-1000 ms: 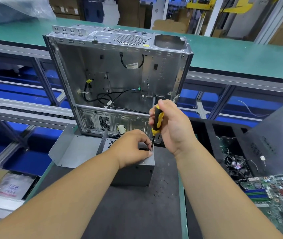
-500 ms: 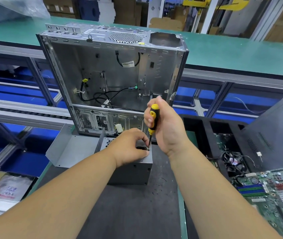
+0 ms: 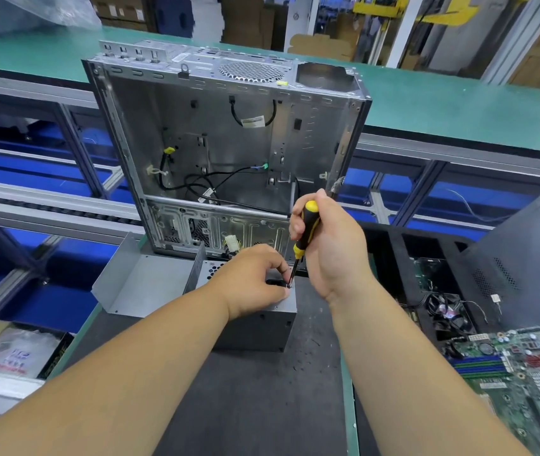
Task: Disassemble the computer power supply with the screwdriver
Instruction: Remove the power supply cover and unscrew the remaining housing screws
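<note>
A grey metal power supply box [image 3: 255, 327] stands on the dark mat in front of me. My left hand [image 3: 252, 281] lies on its top, fingers pinched around the screwdriver's tip at the box's near right corner. My right hand [image 3: 331, 248] grips the yellow-and-black screwdriver [image 3: 305, 232], which points almost straight down with its tip on a screw by my left fingertips. A loose grey metal cover [image 3: 140, 284] lies just left of the box. Most of the box's top is hidden by my left hand.
An empty, open computer case [image 3: 229, 143] with loose black cables stands upright right behind the box. A green motherboard [image 3: 525, 366] and a black fan [image 3: 446, 311] lie at the right, beside a dark side panel [image 3: 532, 255]. A tray with bagged parts [image 3: 15, 353] sits at the lower left.
Both hands stay at the same screw on the box. My view has shifted a little, and the screwdriver handle stands slightly more upright in my right hand.
</note>
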Demonstrator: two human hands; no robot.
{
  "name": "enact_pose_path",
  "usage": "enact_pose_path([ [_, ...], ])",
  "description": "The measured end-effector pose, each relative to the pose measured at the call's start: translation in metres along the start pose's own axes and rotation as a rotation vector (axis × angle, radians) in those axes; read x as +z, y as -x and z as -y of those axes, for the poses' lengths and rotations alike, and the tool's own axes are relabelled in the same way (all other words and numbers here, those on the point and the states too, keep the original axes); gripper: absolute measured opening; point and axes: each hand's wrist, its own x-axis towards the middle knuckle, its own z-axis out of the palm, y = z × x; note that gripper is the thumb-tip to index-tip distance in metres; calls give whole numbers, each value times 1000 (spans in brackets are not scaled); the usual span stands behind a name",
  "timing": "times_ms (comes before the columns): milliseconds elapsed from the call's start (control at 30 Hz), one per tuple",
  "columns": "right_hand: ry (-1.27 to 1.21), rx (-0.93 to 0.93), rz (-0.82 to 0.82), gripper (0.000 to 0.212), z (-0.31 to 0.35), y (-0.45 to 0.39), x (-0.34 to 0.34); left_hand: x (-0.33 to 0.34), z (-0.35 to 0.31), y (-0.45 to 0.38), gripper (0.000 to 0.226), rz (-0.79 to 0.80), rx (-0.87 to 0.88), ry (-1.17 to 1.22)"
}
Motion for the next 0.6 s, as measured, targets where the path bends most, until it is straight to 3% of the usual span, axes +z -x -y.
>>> enact_pose_path([
  [100, -23, -8, 29, 46, -4, 0, 4, 0, 0, 0, 23, -4, 6, -7],
  [367, 29, 15, 92, 21, 2, -3, -4, 1, 2, 1, 21, -11, -2, 8],
  [600, -42, 38, 3, 32, 4, -4, -5, 1, 3, -1, 20, -1, -1, -14],
])
